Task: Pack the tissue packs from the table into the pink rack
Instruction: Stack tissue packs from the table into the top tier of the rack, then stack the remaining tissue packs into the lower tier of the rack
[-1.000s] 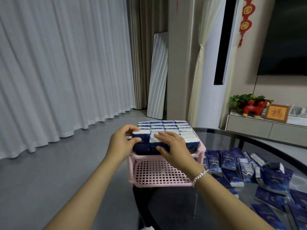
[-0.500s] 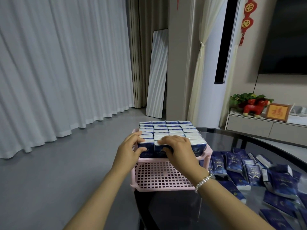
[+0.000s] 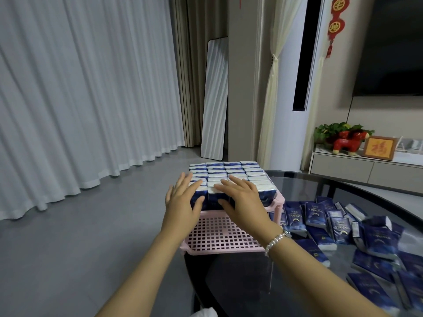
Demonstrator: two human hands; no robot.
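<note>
A pink perforated rack (image 3: 219, 236) stands at the near left edge of the dark glass table (image 3: 297, 282). Several rows of blue-and-white tissue packs (image 3: 231, 172) stand upright in its far part. My left hand (image 3: 183, 202) and my right hand (image 3: 242, 200) lie flat on the nearest row, fingers straight and spread, thumbs against the packs' front faces. Several loose tissue packs (image 3: 343, 225) lie scattered on the table to the right of the rack.
The rack's near floor section is bare mesh. Grey floor and white curtains (image 3: 80, 99) are on the left. A leaning mirror (image 3: 215, 99) stands behind. A low cabinet (image 3: 366, 168) with a red figurine and a framed picture is at the back right.
Both hands have straightened from gripping the front packs to lying flat on top of the nearest row. The view has shifted slightly.
</note>
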